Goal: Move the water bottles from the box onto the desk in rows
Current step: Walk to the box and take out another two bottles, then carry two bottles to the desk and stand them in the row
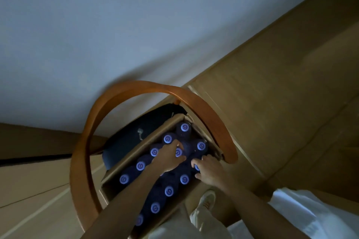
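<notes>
While the room is dim and the view tilted, the cardboard box (124,163) shows in the lower middle of the frame, resting on a chair whose curved wooden backrest (136,88) arches over it. Inside stand dark water bottles (169,191) packed upright in diagonal rows, their pale blue caps facing the camera. The left hand (171,156) reaches in from the lower left and lies over the bottles near the box's middle, fingers curled down around one capped bottle (179,152); whether the grip is fully clamped cannot be told from this angle. The right hand (209,170) comes in from the lower right and sits at the right side of the box, fingers spread and bent over a bottle whose cap is mostly hidden under them; a firm hold cannot be made out. A dark blue seat cushion (132,134) shows just up and left of the box. A light shoe (206,202) and pale trouser leg show below the right hand, on a tan floor (281,93). The upper left is a plain grey wall (97,25)
</notes>
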{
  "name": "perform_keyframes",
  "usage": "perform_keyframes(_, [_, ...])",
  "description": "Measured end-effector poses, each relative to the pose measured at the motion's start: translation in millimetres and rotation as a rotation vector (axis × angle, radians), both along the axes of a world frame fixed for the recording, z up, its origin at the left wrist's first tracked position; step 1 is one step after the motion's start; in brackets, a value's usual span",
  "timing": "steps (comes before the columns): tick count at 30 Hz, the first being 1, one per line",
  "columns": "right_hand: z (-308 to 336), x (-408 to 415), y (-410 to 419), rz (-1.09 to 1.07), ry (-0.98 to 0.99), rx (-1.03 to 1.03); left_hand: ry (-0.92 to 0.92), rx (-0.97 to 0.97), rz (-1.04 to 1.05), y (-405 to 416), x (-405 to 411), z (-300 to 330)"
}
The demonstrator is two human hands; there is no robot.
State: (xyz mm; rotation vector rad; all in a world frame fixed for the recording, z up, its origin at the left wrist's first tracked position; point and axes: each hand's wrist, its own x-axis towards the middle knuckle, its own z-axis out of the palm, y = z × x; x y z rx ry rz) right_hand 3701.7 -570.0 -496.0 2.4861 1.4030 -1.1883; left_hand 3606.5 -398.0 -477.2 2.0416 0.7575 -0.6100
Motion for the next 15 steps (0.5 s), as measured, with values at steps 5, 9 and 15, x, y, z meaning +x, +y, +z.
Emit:
perform_keyframes(5, [5.4, 2.9, 2.9, 0.154, -0.074, 0.045, -0.146, 0.204, 0.028, 11.2, -15.3, 40.4])
perform_keyframes(9, [13.1, 8.1, 0.0, 0.287, -0.144, 0.109, -0.262, 0.285, 0.056, 26.8, -34.6, 76.8])
perform_keyframes(15, [36.9, 26.2, -15.4, 0.353, -0.263, 0.259, -0.400, 0.418, 0.323, 26.0, -59.7, 122.7])
